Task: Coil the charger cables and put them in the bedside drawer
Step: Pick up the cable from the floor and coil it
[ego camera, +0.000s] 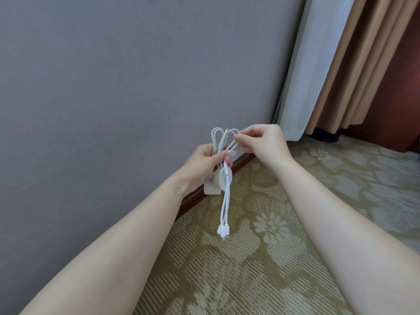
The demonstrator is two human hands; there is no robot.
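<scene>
A white charger cable (225, 201) is folded into loops and held up in front of the grey wall. My left hand (205, 161) grips the bundle at its middle, with loops sticking up above the fingers. My right hand (261, 142) pinches the top of the rightmost loop. A round white charging puck (223, 179) and a white plug block (212, 188) hang just under my left hand. Several connector ends (223, 231) dangle below on short strands. No drawer is in view.
A grey wall (113, 87) with a dark wooden skirting board (193, 201) fills the left. Patterned olive carpet (272, 246) covers the floor. A white sheer curtain (306, 76) and a tan curtain (354, 64) hang at the upper right.
</scene>
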